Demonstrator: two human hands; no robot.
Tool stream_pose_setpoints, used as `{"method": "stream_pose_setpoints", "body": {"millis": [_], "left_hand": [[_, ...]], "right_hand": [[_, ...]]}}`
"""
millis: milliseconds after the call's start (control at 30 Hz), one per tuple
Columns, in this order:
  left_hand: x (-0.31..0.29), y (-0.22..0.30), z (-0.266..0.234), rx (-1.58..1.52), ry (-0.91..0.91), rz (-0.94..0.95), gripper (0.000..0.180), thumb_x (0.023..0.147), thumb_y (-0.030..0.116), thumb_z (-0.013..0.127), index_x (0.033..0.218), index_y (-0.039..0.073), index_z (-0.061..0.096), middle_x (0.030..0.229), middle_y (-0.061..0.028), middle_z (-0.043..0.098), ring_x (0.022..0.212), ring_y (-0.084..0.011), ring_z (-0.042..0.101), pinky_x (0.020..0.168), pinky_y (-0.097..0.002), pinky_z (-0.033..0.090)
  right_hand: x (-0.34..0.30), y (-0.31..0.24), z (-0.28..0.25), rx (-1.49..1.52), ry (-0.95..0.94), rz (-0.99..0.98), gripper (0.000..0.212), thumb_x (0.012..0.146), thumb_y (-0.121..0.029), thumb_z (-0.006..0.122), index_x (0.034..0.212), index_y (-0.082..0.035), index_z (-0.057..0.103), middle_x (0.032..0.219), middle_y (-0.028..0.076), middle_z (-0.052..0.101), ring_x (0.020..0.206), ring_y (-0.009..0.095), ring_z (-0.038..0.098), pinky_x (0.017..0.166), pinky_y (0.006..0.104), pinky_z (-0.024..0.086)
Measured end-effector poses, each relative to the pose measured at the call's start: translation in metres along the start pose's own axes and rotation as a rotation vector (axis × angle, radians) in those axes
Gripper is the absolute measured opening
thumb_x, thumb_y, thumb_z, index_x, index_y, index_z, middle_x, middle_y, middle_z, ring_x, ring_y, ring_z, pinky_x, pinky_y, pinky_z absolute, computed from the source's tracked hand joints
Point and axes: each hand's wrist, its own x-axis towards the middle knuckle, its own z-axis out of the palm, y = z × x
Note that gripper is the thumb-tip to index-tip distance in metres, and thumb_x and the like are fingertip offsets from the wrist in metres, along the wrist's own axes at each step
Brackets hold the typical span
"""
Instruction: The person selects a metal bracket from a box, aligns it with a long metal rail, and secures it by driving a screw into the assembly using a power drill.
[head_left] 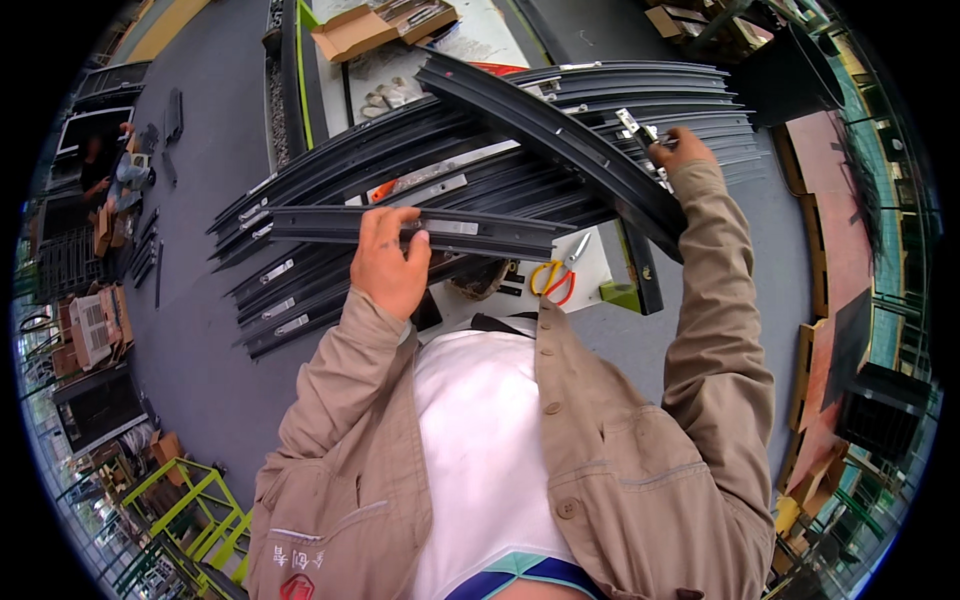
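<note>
The whole load is being carried by a white-topped bench (487,38), whose surface is being left showing toward the far end and at the near right corner. Across it a broad stack of dark metal rails (510,182) is being supported, the rail ends being held out past the left and right edges. Beyond the right edge, a black bin (795,75) is being kept close to those rail ends. On top of the stack a long dark rail (560,135) is being borne aslant, its lower end being pointed toward the near right corner. Toward the far end, by the left edge, an open cardboard box (352,36) is being held up by the bench. Nearer the near edge, a shorter dark rail (500,234) is being grasped by the left hand (392,262), fingers being laid over it and the thumb being set at its near side. Over the right part of the stack, the right hand (686,152) is being held with fingers narrowed at some small silver fittings (628,122); whether one is being gripped cannot be told. By the near right corner, a hand tool (572,264) with yellow and red handles is being supported on the white top.
</note>
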Motion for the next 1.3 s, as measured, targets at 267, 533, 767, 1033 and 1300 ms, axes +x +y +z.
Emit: {"method": "stream_pose_setpoints", "body": {"millis": [267, 533, 767, 1033, 1300], "left_hand": [[-0.003, 0.003, 0.008, -0.051, 0.041, 0.153, 0.027, 0.088, 0.008, 0.067, 0.115, 0.006, 0.067, 0.115, -0.0101, 0.06, 0.089, -0.0229, 0.06, 0.077, -0.032, 0.049], [0.013, -0.001, 0.009, 0.135, 0.026, 0.094, 0.031, 0.09, 0.014, 0.067, 0.12, 0.008, 0.066, 0.126, -0.0124, 0.057, 0.111, -0.0321, 0.062, 0.094, -0.0386, 0.051], [0.012, -0.009, 0.006, 0.097, 0.027, 0.104, 0.043, 0.088, 0.01, 0.065, 0.13, 0.008, 0.062, 0.128, -0.0121, 0.056, 0.111, -0.0282, 0.06, 0.094, -0.0374, 0.05], [-0.007, 0.031, 0.005, -0.737, -0.63, -0.079, 0.073, 0.081, -0.013, 0.044, 0.152, 0.004, 0.036, 0.137, -0.011, 0.05, 0.104, -0.0128, 0.05, 0.097, -0.028, 0.044], [-0.018, 0.066, 0.018, -0.469, -0.802, 0.103, 0.08, 0.086, -0.013, 0.059, 0.156, 0.009, 0.029, 0.144, -0.0164, 0.051, 0.091, -0.014, 0.062, 0.088, -0.0304, 0.053]], "right_hand": [[-0.125, -0.023, -0.018, 0.877, -0.382, -0.158, 0.03, 0.104, -0.018, 0.06, 0.128, -0.003, 0.066, 0.095, 0.002, 0.07, 0.075, 0.006, 0.054, 0.066, 0.0231, 0.047], [-0.174, -0.024, 0.045, 0.619, -0.293, -0.321, 0.025, 0.101, -0.019, 0.062, 0.117, -0.001, 0.069, 0.096, 0.012, 0.069, 0.087, 0.021, 0.064, 0.081, 0.0325, 0.051], [-0.179, -0.031, 0.06, 0.801, -0.385, -0.119, 0.019, 0.097, -0.007, 0.06, 0.114, 0.001, 0.062, 0.096, 0.012, 0.067, 0.088, 0.019, 0.065, 0.085, 0.0313, 0.051], [-0.209, -0.051, 0.03, 1.155, -0.537, -0.193, 0.018, 0.095, -0.008, 0.065, 0.111, -0.003, 0.058, 0.089, 0.0, 0.057, 0.079, 0.007, 0.05, 0.072, 0.0244, 0.044], [-0.23, -0.091, 0.025, 0.878, -0.615, -0.24, 0.019, 0.092, -0.016, 0.074, 0.102, 0.0, 0.068, 0.087, 0.009, 0.07, 0.082, 0.012, 0.062, 0.073, 0.028, 0.051]]}}
